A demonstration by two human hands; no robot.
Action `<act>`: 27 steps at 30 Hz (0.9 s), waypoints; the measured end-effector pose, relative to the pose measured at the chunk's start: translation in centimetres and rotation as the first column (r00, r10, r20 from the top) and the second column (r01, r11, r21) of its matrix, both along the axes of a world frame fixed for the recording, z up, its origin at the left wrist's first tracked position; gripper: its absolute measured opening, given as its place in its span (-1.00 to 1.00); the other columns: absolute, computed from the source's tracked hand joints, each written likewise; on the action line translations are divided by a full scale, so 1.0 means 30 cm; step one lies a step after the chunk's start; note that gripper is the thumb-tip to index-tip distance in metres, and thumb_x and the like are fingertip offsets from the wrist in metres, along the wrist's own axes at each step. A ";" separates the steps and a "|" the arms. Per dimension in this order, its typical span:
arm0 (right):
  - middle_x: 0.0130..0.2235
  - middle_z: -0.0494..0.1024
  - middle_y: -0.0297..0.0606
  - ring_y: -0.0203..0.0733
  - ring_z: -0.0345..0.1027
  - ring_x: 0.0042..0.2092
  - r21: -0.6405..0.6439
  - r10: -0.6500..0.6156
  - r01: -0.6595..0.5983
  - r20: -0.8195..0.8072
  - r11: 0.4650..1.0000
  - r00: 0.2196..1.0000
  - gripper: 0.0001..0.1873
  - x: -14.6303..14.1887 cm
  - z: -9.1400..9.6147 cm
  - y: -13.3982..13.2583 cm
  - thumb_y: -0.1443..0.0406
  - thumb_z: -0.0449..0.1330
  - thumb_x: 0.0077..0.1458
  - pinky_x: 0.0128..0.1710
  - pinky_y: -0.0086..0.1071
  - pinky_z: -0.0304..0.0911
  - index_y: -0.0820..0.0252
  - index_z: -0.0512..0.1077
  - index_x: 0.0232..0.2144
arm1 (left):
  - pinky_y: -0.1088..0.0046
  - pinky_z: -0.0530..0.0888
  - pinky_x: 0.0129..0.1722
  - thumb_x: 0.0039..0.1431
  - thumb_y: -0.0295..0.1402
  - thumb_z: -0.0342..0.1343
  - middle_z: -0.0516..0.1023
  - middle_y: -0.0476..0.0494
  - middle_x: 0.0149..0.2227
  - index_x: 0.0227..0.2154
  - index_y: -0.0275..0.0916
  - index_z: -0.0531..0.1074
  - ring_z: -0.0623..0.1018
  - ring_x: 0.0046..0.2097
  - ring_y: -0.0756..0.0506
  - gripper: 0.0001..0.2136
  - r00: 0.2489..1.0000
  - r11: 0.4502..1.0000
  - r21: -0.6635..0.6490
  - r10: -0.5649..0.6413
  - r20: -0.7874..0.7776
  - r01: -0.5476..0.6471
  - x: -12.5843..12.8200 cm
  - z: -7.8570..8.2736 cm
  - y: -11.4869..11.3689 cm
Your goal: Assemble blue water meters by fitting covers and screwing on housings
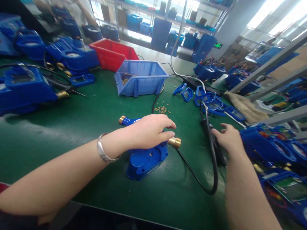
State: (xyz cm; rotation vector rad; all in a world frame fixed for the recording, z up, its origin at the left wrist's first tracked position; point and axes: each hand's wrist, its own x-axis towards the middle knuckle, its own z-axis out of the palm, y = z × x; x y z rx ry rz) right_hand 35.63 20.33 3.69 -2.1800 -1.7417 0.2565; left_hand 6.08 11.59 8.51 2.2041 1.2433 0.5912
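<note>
A blue meter body (146,161) with brass threaded ends (176,142) lies on the green table in front of me. My left hand (153,131) is over its top, index finger and thumb stretched out with a gap between them; the other fingers are hidden. At the right, my right hand (226,137) is beside a black corded tool (216,145), fingers apart and thumb close to the tool; whether they touch I cannot tell. A thick black cable (214,172) loops in front of that tool. Beyond the meter lies a small pile of brass screws (162,109).
A light-blue bin (148,86) with small brass parts and a red bin (112,54) stand behind. Blue meters (26,83) crowd the left, and more (271,143) the right. Blue cover frames (187,94) lie near a brown cloth (247,107). A person's arm (87,14) shows at the back.
</note>
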 end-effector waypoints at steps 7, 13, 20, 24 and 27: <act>-0.41 0.48 -0.27 -0.29 0.41 -0.41 0.043 0.541 -0.750 -0.720 0.660 0.435 -0.94 -0.198 0.191 -0.388 0.33 0.09 0.07 -0.46 -0.47 0.36 0.16 0.37 -0.39 | 0.43 0.35 -0.33 0.25 -0.20 -0.14 0.58 -0.18 -0.25 -0.22 -0.26 0.48 0.53 -0.22 -0.14 -0.66 0.943 0.968 -0.150 -0.231 -0.240 0.199 0.072 -0.012 0.039; 0.01 0.45 -0.03 0.03 0.37 -0.01 -0.292 0.625 -0.757 -0.433 0.585 0.650 -0.60 -0.268 0.052 -0.362 0.33 0.16 0.02 -0.01 -0.06 0.27 0.23 0.37 -0.04 | 0.40 0.36 -0.35 0.04 -0.02 0.08 0.57 -0.15 -0.33 -0.33 -0.23 0.51 0.53 -0.28 -0.16 -0.64 0.982 0.993 -0.114 -0.037 -0.186 0.016 0.052 -0.033 -0.001; 0.19 0.24 -0.06 -0.04 0.14 0.19 -0.003 0.545 -0.918 -0.804 0.396 0.238 -0.10 -0.373 -0.079 -0.333 0.24 0.38 -0.19 0.20 -0.18 0.04 0.26 0.11 0.18 | 0.47 0.33 -0.45 -0.08 -0.31 0.13 0.50 -0.05 -0.50 -0.53 -0.27 0.50 0.46 -0.44 -0.04 -0.87 0.979 0.982 -0.020 0.186 0.081 -0.185 0.012 -0.035 -0.105; 0.22 0.18 -0.06 0.00 0.07 0.22 0.074 0.516 -0.892 -0.836 0.446 0.188 0.00 -0.455 -0.126 -0.358 0.19 0.41 -0.26 0.23 -0.14 -0.05 0.22 0.06 0.20 | 0.50 0.35 -0.43 -0.13 -0.42 0.12 0.51 -0.03 -0.50 -0.55 -0.26 0.49 0.46 -0.43 -0.01 -0.94 0.914 0.951 -0.012 0.300 0.273 -0.308 -0.033 -0.017 -0.153; 0.15 0.26 -0.06 0.05 0.14 0.16 0.042 0.414 -0.830 -0.880 0.556 0.233 -0.04 -0.464 -0.107 -0.361 0.13 0.41 -0.28 0.17 -0.08 0.03 0.20 0.14 0.16 | 0.49 0.32 -0.48 -0.11 -0.39 0.17 0.48 0.00 -0.51 -0.53 -0.21 0.50 0.41 -0.46 -0.01 -0.96 0.760 0.889 -0.140 0.448 0.472 -0.437 -0.090 -0.023 -0.176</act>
